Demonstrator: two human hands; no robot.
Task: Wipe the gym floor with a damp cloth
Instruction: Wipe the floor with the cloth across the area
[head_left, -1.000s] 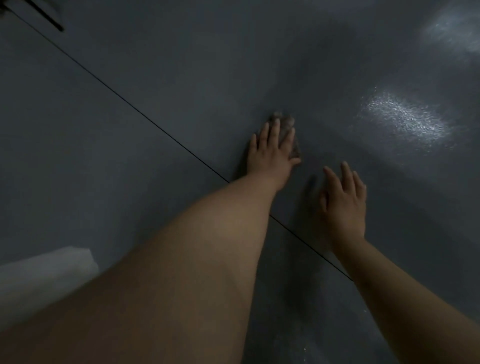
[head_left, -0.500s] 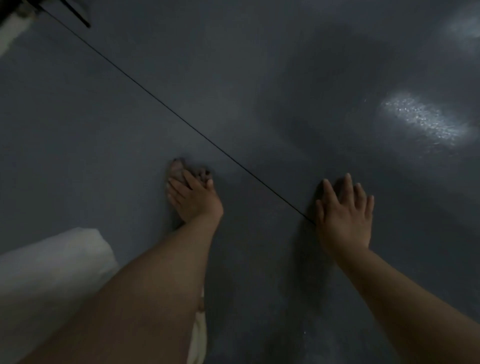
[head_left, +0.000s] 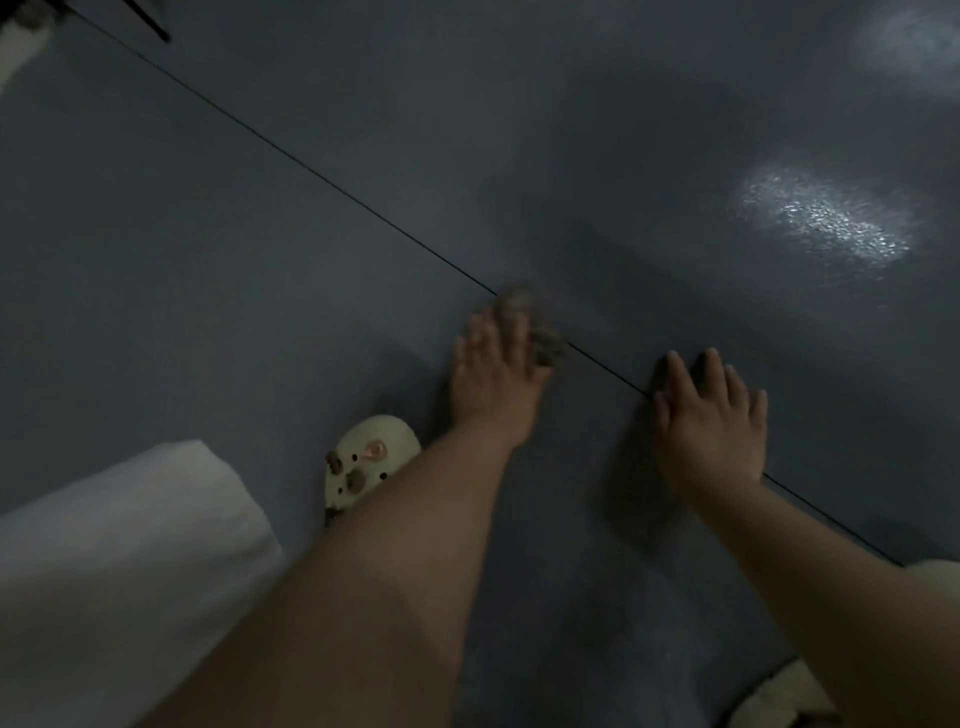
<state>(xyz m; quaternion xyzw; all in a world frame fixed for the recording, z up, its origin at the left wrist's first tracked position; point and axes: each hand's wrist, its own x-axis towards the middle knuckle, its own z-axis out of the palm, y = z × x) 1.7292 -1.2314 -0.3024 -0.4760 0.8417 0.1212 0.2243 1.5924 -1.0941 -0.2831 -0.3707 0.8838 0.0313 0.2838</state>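
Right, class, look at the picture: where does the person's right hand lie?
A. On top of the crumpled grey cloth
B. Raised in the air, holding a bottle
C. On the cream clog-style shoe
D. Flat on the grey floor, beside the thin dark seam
D: the right hand lies with straight fingers spread flat on the grey floor, at the thin dark seam, while the left hand presses the crumpled grey cloth.

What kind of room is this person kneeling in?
Probably a gym or sports hall: a smooth grey-blue floor with a thin seam line and a glossy light reflection. Too dim to be sure.
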